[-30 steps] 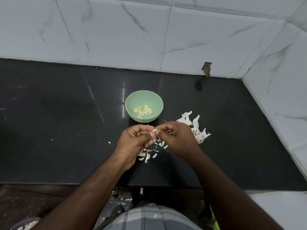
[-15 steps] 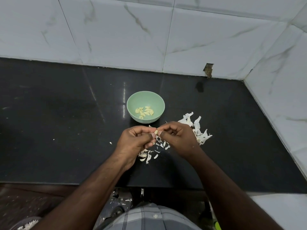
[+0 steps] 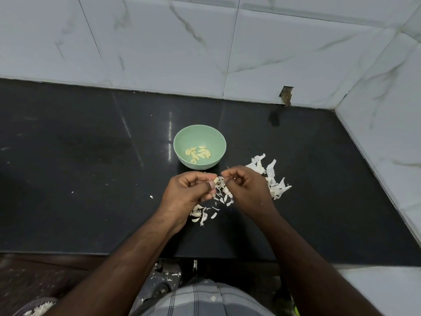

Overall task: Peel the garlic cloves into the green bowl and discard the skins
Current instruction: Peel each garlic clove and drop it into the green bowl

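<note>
Garlic clove (image 3: 215, 179), small, pale, part-skinned, pinched at the fingertips of the left hand (image 3: 190, 190), held over the counter just in front of the green bowl (image 3: 180, 144). Right hand (image 3: 247, 189) fingers curled, tips pinched close by the clove; whether they grip a strip of skin, cannot tell. Bowl round, smooth matte, holds a small heap of peeled cloves (image 3: 198, 153), yellowish, crescent-shaped. Loose skins (image 3: 222, 195) thin, papery white flakes scattered under and between the hands; bigger curled husk pieces (image 3: 272, 179) piled right of the right hand. Counter (image 3: 79, 167) black polished stone, glossy with reflections. Wall tiles (image 3: 159, 46) white, grey marble veining. Checked fabric (image 3: 205, 299) at bottom edge.
</note>
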